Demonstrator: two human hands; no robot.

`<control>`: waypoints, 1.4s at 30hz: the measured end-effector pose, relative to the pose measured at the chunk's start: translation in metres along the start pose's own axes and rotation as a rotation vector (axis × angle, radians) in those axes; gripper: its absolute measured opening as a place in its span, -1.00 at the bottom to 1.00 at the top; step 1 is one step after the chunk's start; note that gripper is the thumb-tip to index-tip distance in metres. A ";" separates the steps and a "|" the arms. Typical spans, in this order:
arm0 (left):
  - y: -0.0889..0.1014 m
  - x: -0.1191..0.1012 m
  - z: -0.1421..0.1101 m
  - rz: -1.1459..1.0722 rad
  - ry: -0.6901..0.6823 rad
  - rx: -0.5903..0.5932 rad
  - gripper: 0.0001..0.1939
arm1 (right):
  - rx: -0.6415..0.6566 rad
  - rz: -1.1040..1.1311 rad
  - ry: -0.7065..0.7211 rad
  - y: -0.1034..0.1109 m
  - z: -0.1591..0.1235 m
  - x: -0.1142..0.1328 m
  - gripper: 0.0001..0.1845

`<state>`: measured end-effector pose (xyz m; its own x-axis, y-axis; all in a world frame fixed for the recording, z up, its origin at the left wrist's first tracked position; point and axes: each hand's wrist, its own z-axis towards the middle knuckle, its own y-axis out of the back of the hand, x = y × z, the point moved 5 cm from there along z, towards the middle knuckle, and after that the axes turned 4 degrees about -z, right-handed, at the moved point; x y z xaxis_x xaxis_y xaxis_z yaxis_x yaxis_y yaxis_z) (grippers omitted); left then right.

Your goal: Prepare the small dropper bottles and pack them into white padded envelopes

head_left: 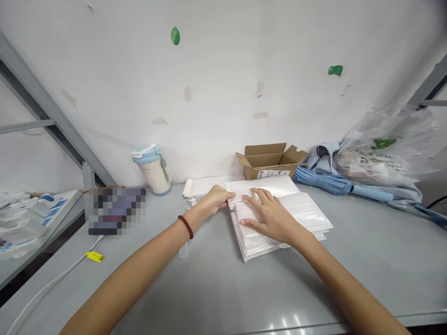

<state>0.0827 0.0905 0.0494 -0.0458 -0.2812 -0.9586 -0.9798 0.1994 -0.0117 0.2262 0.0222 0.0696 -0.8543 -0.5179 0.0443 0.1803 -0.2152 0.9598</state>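
A stack of white bubble mailers (307,211) lies on the grey table, its layers slightly fanned out. My left hand (219,199), with a dark red bead bracelet (186,227) on the wrist, pinches the left edge of the upper mailer. Spread over the top of the stack, my right hand (267,215) rests with its fingers apart and flat on the plastic. Behind my left hand are some white pieces (195,199), partly hidden by the arm.
An open cardboard box (268,160) stands behind the mailers. To its right lie a folded blue umbrella (324,181) and a clear plastic bag (384,149). A tumbler (152,172), a blurred-out device (117,211) and its white cable (52,281) are at left.
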 end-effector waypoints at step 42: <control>0.076 -0.034 -0.030 1.002 -0.720 -0.509 -0.82 | 0.020 -0.034 0.017 -0.004 0.002 0.001 -0.44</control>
<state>0.0040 0.0873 0.0894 -0.8262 0.3667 -0.4278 -0.5536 -0.3873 0.7372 0.2234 0.0242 0.0662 -0.8512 -0.5247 0.0073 0.1418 -0.2166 0.9659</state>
